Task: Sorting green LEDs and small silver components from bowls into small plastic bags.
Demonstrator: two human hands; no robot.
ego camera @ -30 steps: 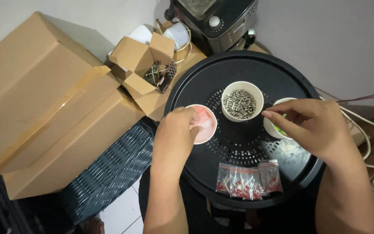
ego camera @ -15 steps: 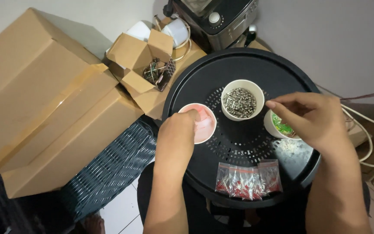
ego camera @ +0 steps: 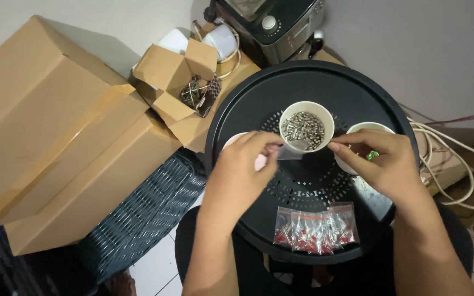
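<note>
Bare tray [ego camera: 308, 82] behind the cups gives my fingers free passage. Cup of screws [ego camera: 306, 127], side cups and bags [ego camera: 316, 226] crowd centre and front.

- Setting: a home corner used as a small packing or sorting station, not a fitted workshop.
- Landmark: a round black tabletop [ego camera: 314, 87] with a perforated centre, standing on a white tiled floor [ego camera: 154, 268].
- On the tabletop: paper cups, one filled with small metal parts [ego camera: 303, 129], and a row of small clear zip bags holding red pieces [ego camera: 316, 225].
- Left of the tabletop: large brown cardboard boxes [ego camera: 56, 142] stacked against a plain wall, plus a small open box [ego camera: 185, 82] of loose components.
- Below left of the tabletop: a dark woven basket [ego camera: 138, 219].
- Behind the tabletop: a black household appliance [ego camera: 272, 24].
- Right of the tabletop: loose white cables [ego camera: 456, 159].
</note>
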